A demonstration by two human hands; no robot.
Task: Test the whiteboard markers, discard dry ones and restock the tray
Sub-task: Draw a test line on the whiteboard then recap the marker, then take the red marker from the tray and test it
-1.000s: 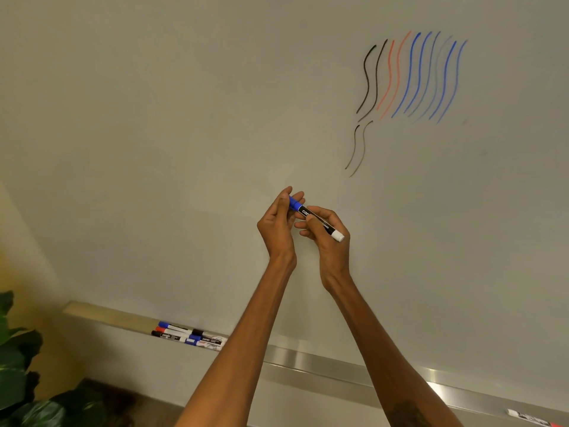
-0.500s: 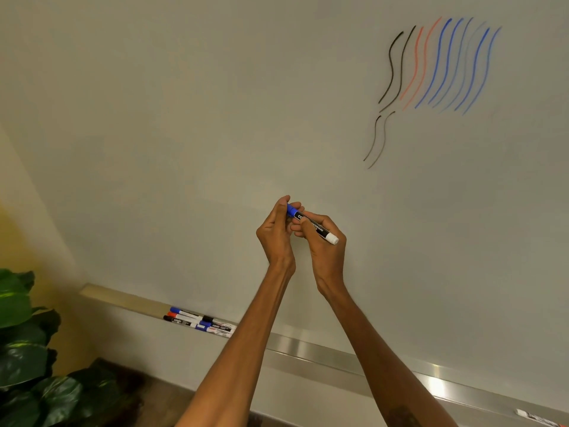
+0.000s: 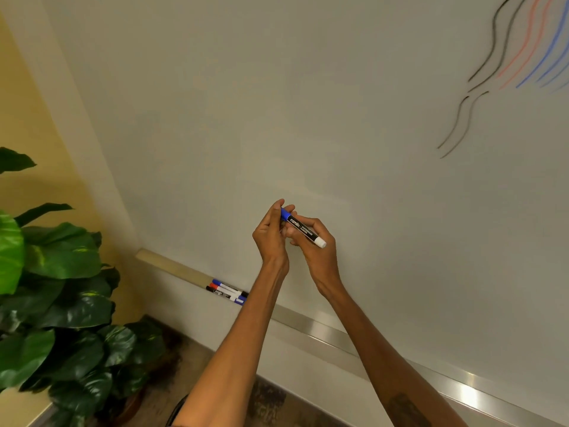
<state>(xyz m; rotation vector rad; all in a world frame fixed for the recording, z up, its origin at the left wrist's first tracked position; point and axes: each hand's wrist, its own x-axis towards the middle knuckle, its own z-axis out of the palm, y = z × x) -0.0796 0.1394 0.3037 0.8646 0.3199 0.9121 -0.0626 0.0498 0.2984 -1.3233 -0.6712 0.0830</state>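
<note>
Whiteboard (image 3: 277, 118) filled most of the view, pale and seen at a slant, with a yellow wall (image 3: 30, 118) along its left side. In front of the board, well above the tray (image 3: 323, 329), a marker (image 3: 303, 228) was held in both hands. It had a black barrel with white lettering and sloped down to the right, with its blue cap (image 3: 285, 213) at the upper left end and a white plug at the lower right end.

The right hand (image 3: 317, 254) had its grip curled round the barrel. The left hand (image 3: 271, 235) had its grip pinching the blue cap between thumb and fingertips. The cap sat on the marker's end, but whether it was pushed fully home could not be told.

The tray, a metal ledge, ran along the board's lower edge. Near its left end a few loose markers (image 3: 228, 291) lay side by side, with blue, red and black caps at their left ends. The left forearm crossed in front of their right ends.

Wavy test strokes (image 3: 508, 57) in black, red and blue marked the board's upper right corner, with two shorter dark strokes just below them. A leafy green plant (image 3: 61, 288) stood at the lower left, over a brownish floor (image 3: 271, 399).
</note>
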